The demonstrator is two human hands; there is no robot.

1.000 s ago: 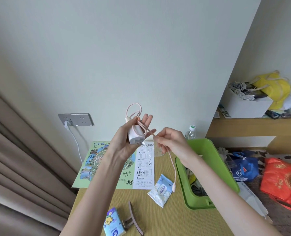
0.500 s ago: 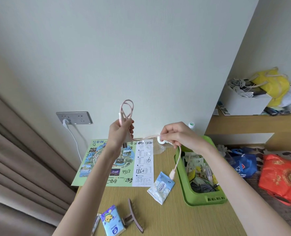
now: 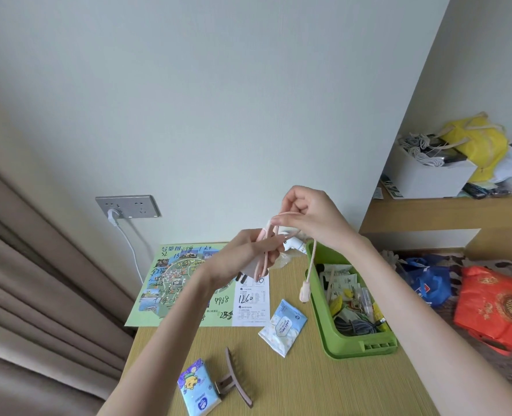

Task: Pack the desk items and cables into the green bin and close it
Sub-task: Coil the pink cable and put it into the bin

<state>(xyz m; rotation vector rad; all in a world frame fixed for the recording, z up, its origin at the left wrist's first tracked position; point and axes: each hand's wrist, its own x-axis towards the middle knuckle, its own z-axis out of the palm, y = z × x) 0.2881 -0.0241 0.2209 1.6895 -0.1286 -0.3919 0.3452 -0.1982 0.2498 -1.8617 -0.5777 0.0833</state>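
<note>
Thin pale-pink cable (image 3: 311, 259), partly looped, above the green bin's (image 3: 353, 346) left rim: left hand (image 3: 242, 261) fingers curl round its loops, right hand (image 3: 311, 217) fingers pinch it, plug end dangling.

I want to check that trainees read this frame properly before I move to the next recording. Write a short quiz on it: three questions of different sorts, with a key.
1. True or false: the green bin is empty.
2. The wipes packet lies: A inside the bin; B on the desk beside the bin; C in a hand.
3. Fill in: the loose plug end of the pink cable hangs from the ___ hand.

Key
1. False: it holds packets and a grey cord.
2. B.
3. The right hand, which pinches the cable.
</note>
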